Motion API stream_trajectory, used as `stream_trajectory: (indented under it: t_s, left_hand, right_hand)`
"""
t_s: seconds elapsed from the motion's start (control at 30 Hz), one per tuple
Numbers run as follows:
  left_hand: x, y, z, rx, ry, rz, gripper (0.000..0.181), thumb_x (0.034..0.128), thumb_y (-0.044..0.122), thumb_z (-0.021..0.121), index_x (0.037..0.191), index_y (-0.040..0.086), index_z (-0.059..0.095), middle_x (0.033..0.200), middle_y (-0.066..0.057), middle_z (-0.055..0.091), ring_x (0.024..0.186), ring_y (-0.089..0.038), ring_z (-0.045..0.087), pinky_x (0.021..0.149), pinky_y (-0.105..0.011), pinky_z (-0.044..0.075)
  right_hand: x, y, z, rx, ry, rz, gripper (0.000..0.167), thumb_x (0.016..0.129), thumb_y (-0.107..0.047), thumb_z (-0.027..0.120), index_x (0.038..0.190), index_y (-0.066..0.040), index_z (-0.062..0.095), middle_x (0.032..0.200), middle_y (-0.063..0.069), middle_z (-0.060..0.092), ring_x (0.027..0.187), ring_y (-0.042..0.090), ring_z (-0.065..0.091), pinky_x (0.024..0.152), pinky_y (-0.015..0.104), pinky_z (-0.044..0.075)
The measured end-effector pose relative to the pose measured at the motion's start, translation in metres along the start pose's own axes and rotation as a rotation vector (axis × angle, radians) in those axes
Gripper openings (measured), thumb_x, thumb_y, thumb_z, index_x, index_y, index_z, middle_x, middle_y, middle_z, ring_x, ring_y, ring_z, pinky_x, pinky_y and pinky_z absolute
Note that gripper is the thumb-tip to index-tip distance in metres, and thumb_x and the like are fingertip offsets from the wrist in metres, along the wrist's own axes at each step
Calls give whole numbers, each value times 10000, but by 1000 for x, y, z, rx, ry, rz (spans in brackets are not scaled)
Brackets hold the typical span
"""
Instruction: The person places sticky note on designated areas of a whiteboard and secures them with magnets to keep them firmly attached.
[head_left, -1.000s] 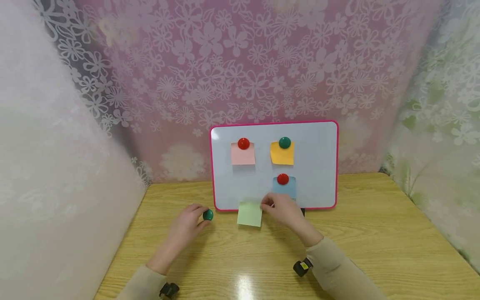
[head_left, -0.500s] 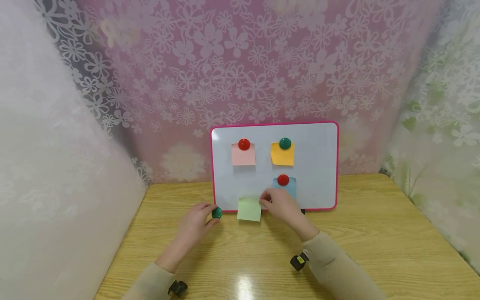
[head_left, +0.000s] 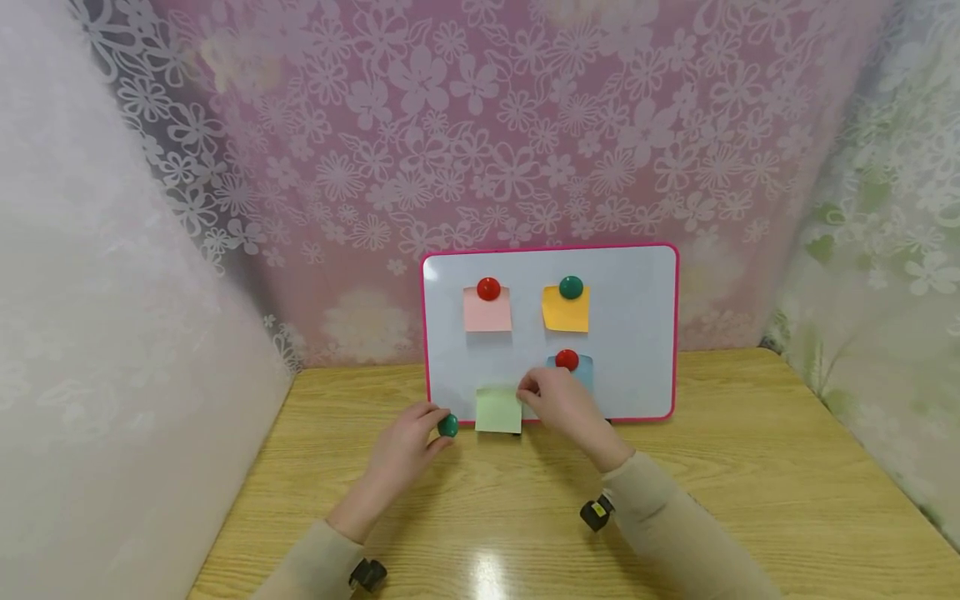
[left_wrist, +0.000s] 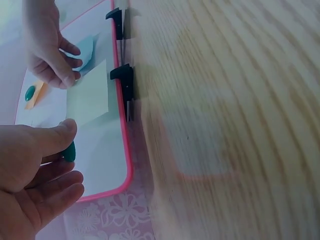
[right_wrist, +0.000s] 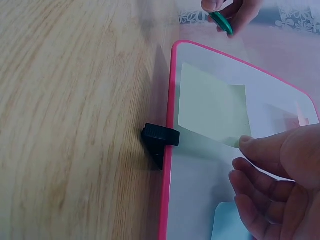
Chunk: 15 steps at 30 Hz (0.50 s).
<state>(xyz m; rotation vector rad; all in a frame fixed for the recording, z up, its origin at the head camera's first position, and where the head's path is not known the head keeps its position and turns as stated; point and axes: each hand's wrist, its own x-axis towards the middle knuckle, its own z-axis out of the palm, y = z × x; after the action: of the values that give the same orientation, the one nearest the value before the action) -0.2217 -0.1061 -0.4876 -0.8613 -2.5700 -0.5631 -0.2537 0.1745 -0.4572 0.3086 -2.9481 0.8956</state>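
A round green magnet (head_left: 447, 426) is pinched between the thumb and fingers of my left hand (head_left: 408, 443), by the lower left corner of a pink-framed whiteboard (head_left: 630, 333). My right hand (head_left: 564, 406) pinches a pale green sticky note (head_left: 498, 411) by its right edge, in front of the board's lower edge. In the right wrist view the note (right_wrist: 212, 105) hangs tilted before the white surface. Partly behind my right hand is a blue sticky note (head_left: 583, 375) under a red magnet (head_left: 567, 360).
On the board's upper part, a red magnet (head_left: 488, 288) holds a pink note (head_left: 487, 315) and a green magnet (head_left: 572, 287) holds an orange note (head_left: 567, 313). Black feet (left_wrist: 125, 80) support the board on the wooden table (head_left: 480, 500). Patterned curtains (head_left: 510, 125) enclose the table.
My right hand has raised the pale green note up against the board's lower part. My left hand has moved right with the green magnet, nearer to the note.
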Motion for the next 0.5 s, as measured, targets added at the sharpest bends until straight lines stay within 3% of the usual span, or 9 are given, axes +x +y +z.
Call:
stream_trajectory:
  t_s: [0.3,0.5]
  left_hand:
    - [11,3,5,-11,-10,6,397,862,140,918,1214,33,767,1100,-42,701,1008,-216,690,802,-333,623]
    - [21,7,6,-19,17,40,404,853,144,924,1204,23,767,1094,-53,696,991,-221,683,820,-338,617]
  right_hand:
    - [6,-7,-2,-17,15,-5,91,1022,-218,766,1014,-130,786,889,-48,715,735,143,604,643,307,527]
    - [12,-8,-2,-36,32,-14,94,1018,-221,772,1001,-130,789,879,-45,713,749,153,606,665,315,543]
